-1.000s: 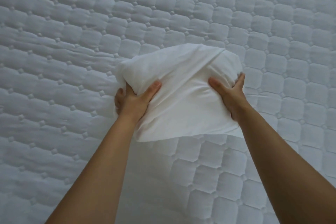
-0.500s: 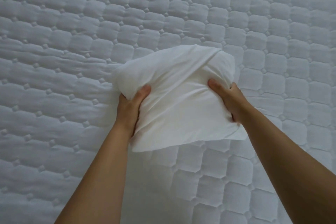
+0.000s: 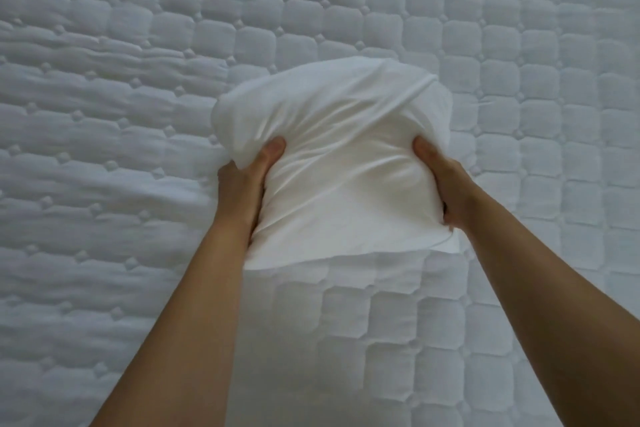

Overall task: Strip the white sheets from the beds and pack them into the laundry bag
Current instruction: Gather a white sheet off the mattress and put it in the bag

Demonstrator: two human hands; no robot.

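A folded bundle of white sheet (image 3: pixel 339 163) is held above the quilted mattress (image 3: pixel 104 114), near the middle of the view. My left hand (image 3: pixel 242 184) grips its left side, thumb on top and fingers tucked underneath. My right hand (image 3: pixel 443 184) grips the right side the same way, thumb pressing into the cloth. The fabric bunches into creases between the two thumbs. The bundle's lower edge hangs free between my forearms. No laundry bag is in view.
The bare quilted mattress fills the whole frame, wrinkled on the left and smooth on the right. No bed edge, floor or other object shows.
Both hands have squeezed the sheet bundle tighter and drawn it slightly toward me; the cloth now puckers between the thumbs and the bundle looks rounder on top.
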